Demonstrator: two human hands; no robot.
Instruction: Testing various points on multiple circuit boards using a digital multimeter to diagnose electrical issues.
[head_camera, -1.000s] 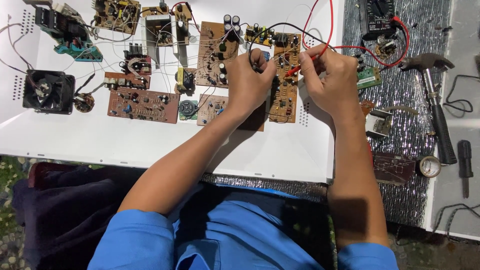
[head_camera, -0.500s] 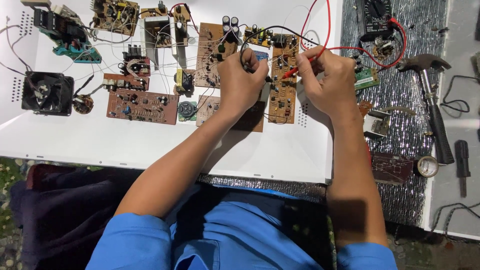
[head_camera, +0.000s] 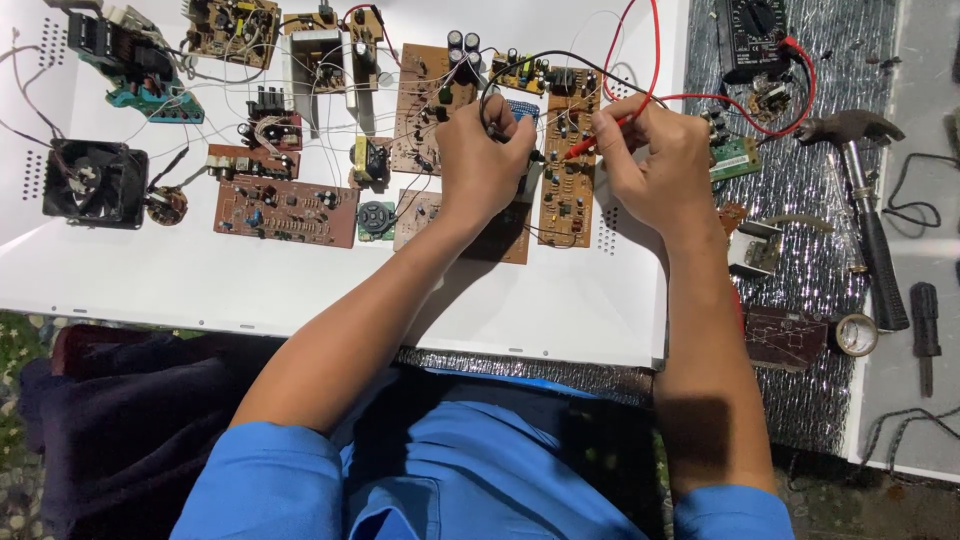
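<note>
My left hand is closed around a black test probe whose black lead loops up over the boards. My right hand pinches a red test probe, its red lead running up and right to a dark multimeter. Both probe tips meet over a narrow brown circuit board between my hands. Another brown board with tall capacitors lies just left of my left hand.
Several more circuit boards, a black cooling fan and loose wires cover the white panel. On the silver foil mat at the right lie a hammer, a screwdriver and a small round gauge.
The view has shifted slightly down and left. Both hands stay over the same narrow board, with the probe tips moved only a little.
</note>
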